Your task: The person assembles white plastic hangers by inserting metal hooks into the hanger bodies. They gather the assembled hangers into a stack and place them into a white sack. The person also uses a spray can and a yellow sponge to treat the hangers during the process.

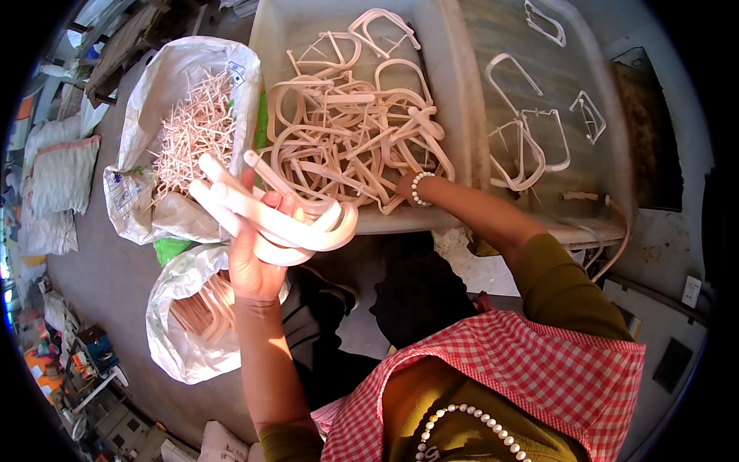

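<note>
My left hand (258,269) is closed around a bunch of curved pale-pink plastic pieces (292,231). Their straight ends point up and left, over the edge of a white sack. At the near edge of a pale bin (454,115), my right hand (406,187) reaches in among a tangled pile of similar curved pieces (339,138). Its fingers are mostly hidden, so what they touch or grip cannot be made out. Some pieces in the pile have thin cross-bars joined to them.
A second pale bin (596,69) on the right holds a few more curved pieces. Left of the pile stands a white sack (138,115) with thin pink sticks (196,127). Below it, a smaller white sack (162,331) holds longer pink pieces (204,312). A hose (620,239) hangs at the right.
</note>
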Demonstrator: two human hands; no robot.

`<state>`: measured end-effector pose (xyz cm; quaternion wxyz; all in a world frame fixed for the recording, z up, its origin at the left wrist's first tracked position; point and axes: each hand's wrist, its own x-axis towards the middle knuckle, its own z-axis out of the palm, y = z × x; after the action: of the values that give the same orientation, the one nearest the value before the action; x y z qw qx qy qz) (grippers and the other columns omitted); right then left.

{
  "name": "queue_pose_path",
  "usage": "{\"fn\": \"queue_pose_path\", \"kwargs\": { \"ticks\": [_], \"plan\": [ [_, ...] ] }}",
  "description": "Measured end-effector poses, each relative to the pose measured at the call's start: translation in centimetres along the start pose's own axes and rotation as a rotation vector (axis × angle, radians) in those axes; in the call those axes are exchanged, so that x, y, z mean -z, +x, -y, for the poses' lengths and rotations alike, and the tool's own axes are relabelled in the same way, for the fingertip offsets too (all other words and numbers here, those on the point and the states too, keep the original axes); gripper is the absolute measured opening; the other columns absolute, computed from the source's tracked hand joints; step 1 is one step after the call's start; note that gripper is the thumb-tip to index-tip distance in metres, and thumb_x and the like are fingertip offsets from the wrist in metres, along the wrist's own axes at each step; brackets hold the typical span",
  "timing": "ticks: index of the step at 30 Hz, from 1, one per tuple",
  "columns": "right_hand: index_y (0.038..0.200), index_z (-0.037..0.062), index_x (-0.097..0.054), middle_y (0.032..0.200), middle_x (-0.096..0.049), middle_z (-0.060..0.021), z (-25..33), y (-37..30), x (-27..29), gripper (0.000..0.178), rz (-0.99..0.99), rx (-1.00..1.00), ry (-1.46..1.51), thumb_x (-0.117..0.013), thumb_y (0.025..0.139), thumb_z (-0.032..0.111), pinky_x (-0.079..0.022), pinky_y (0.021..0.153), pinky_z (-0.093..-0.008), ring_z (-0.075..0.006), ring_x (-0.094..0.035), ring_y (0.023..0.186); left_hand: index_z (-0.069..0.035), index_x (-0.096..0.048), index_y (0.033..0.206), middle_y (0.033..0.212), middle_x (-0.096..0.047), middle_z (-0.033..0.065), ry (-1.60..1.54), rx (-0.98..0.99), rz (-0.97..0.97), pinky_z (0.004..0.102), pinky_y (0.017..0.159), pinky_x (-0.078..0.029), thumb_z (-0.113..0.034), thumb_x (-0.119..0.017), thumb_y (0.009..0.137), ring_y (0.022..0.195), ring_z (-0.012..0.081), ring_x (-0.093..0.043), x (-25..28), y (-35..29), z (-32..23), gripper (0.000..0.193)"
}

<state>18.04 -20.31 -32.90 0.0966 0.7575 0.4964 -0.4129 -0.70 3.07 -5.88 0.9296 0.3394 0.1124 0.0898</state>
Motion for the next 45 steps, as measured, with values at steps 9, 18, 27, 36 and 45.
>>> {"fn": "queue_pose_path", "kwargs": {
  "ticks": [9, 18, 27, 36, 45],
  "plan": [
    [0.092, 0.0082, -0.06, 0.077, -0.063, -0.0068, -0.1, -3.4, 1.7, 0.021, -0.935, -0.013, 0.87, -0.057, 0.09, 0.029, -0.048, 0.058, -0.0331, -0.022, -0.061, 0.065, -0.005, -0.046, 0.122, 0.106, -0.058, 0.0148, -0.003, 0.081, -0.19, 0.0466, 0.09, -0.047, -0.027, -0.057, 0.093, 0.1, 0.0331, -0.057, -1.0, 0.0, 0.4, 0.038],
    [0.087, 0.0056, -0.054, 0.059, -0.049, -0.0009, -2.8, -11.7, 13.4, 0.023, -0.552, -0.303, 1.055, -0.056, 0.09, 0.028, -0.036, 0.037, -0.0268, -0.0116, -0.044, 0.041, -0.004, -0.045, 0.123, 0.091, -0.054, 0.0087, -0.022, 0.163, -0.122, 0.0392, 0.077, -0.048, -0.027, -0.057, 0.093, 0.083, 0.0221, -0.055, -0.3, 1.5, 2.2, 0.039],
    [0.099, 0.0051, -0.056, 0.062, -0.042, 0.0044, -1.5, -20.5, 18.4, 0.03, -0.435, 0.446, 2.033, -0.045, 0.097, 0.033, -0.025, 0.032, -0.0156, -0.0003, -0.029, 0.039, -0.003, -0.045, 0.122, 0.091, -0.058, 0.0102, 0.07, 0.216, -0.192, 0.035, 0.072, -0.051, -0.043, -0.056, 0.091, 0.081, 0.0212, -0.058, 0.9, 1.9, 2.3, 0.052],
    [0.114, 0.0064, -0.05, 0.069, -0.049, 0.0015, 7.3, -13.4, 13.2, 0.032, -0.364, 0.351, 2.046, -0.043, 0.098, 0.033, -0.033, 0.037, -0.0178, -0.0038, -0.04, 0.045, -0.001, -0.043, 0.123, 0.091, -0.058, 0.0101, 0.062, 0.154, -0.033, 0.0376, 0.077, -0.05, -0.024, -0.062, 0.089, 0.08, 0.0215, -0.058, -1.7, 2.2, 4.4, 0.045],
    [0.137, 0.0071, -0.038, 0.146, -0.027, -0.0224, 9.2, -10.5, 17.1, 0.072, -1.287, 0.241, 0.324, -0.068, 0.078, 0.036, -0.022, 0.111, -0.0449, -0.0365, -0.027, 0.135, -0.004, -0.054, 0.107, 0.071, -0.055, 0.0021, 0.484, 0.34, 0.11, 0.0254, 0.056, -0.044, -0.012, -0.073, 0.079, 0.06, 0.0121, -0.053, -5.2, 0.8, 4.4, 0.035]
  ]
}}
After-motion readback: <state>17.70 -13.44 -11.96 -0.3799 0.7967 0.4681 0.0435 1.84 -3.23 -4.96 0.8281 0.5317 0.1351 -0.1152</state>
